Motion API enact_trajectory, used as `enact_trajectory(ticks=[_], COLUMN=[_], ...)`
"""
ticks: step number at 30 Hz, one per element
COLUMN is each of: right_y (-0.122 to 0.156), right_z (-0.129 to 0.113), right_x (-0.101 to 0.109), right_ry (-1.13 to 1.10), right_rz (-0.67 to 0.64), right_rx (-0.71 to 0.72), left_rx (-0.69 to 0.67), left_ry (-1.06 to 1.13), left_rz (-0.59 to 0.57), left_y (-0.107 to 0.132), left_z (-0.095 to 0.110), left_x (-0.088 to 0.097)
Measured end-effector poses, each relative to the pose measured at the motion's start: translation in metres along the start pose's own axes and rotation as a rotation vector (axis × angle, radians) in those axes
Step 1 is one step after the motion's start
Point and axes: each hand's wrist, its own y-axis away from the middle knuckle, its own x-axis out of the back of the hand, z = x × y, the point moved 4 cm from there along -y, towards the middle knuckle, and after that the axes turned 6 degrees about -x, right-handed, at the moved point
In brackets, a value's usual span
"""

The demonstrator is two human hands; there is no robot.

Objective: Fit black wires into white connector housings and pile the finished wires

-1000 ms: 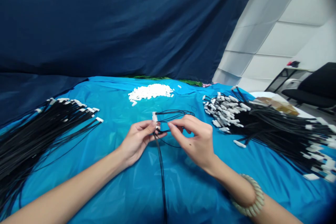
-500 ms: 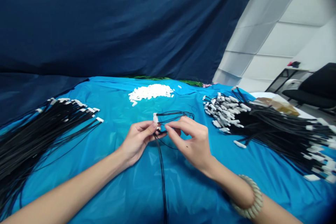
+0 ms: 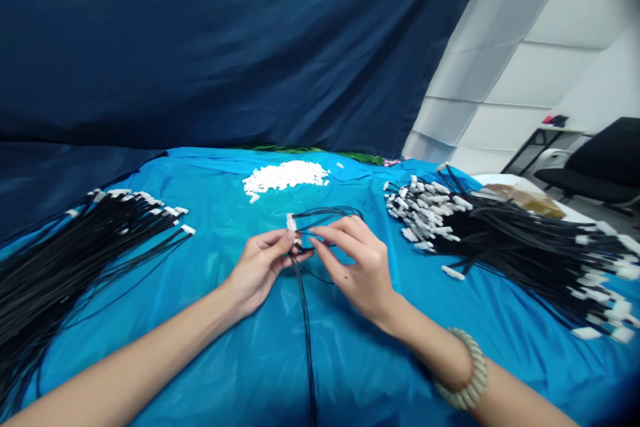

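Note:
Between thumb and fingers, my left hand (image 3: 265, 265) pinches a white plug connector (image 3: 291, 221) near the middle of the table. Black wires (image 3: 325, 211) loop out from the connector to the right, toward my right hand (image 3: 357, 263). My right hand's thumb and index finger are close together at a thin black wire just right of the connector. More black wires (image 3: 306, 333) hang from below my left fingers toward the table's near edge. The wire ends between the two hands are too small to make out fully.
A heap of small white connector housings (image 3: 285, 177) lies at the back. Bundled black cables with white ends (image 3: 90, 247) spread on the left, and another cable bundle (image 3: 510, 240) on the right. A black chair (image 3: 600, 160) stands beyond the blue cloth (image 3: 225, 367).
The view has shifted slightly. My right thumb and index finger have parted a little near the wire. My left hand keeps its pinch on the connector.

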Motion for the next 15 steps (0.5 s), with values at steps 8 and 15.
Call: enact_trajectory(ticks=[8,15], right_y=[0.014,0.016], right_z=[-0.011,-0.017], right_x=[-0.005,-0.004], right_ry=[0.22,0.256], right_rz=[-0.137,-0.032], right_rx=[0.565,0.681], left_rx=[-0.001,-0.002], left_ry=[0.083,0.107], left_rz=[0.058,0.06], left_y=[-0.005,-0.003], left_z=[0.006,0.007], left_x=[0.009,0.005])
